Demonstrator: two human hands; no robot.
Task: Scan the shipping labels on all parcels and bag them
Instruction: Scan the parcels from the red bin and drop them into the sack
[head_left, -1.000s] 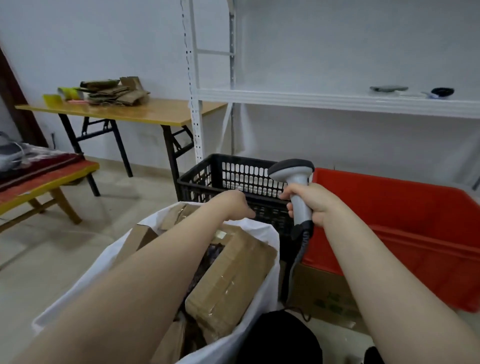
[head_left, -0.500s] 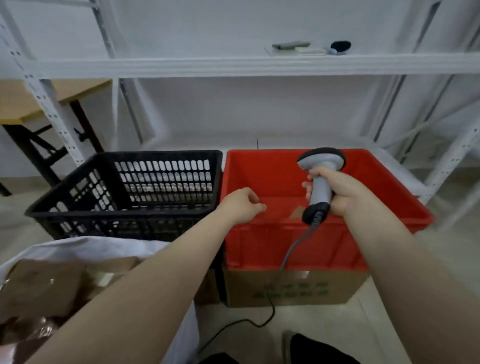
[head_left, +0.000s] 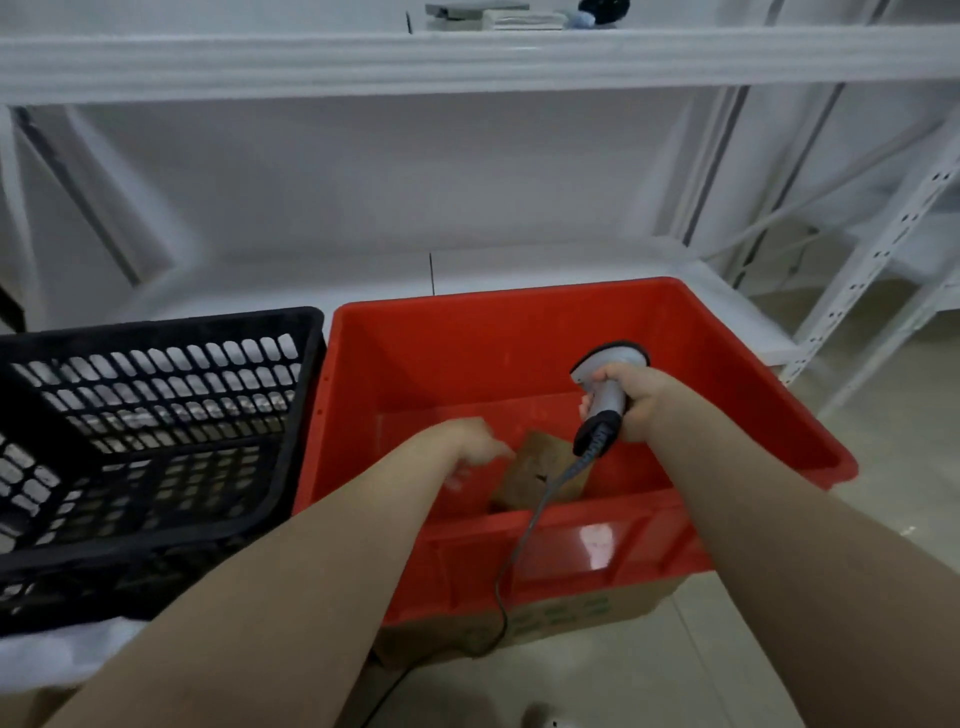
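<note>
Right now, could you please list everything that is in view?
red plastic bin: one, red, centre.
brown cardboard parcel: one, brown, on the bin's floor.
black slotted plastic crate: one, black, left of the bin.
grey handheld barcode scanner: one, grey with black cable, above the bin.
printed cardboard box: one, brown, under the bin.
white metal shelving: one, white, behind.
white bag: one, white, bottom left.
left hand: blurred, reaching toward the parcel.
right hand: grips the scanner.
</note>
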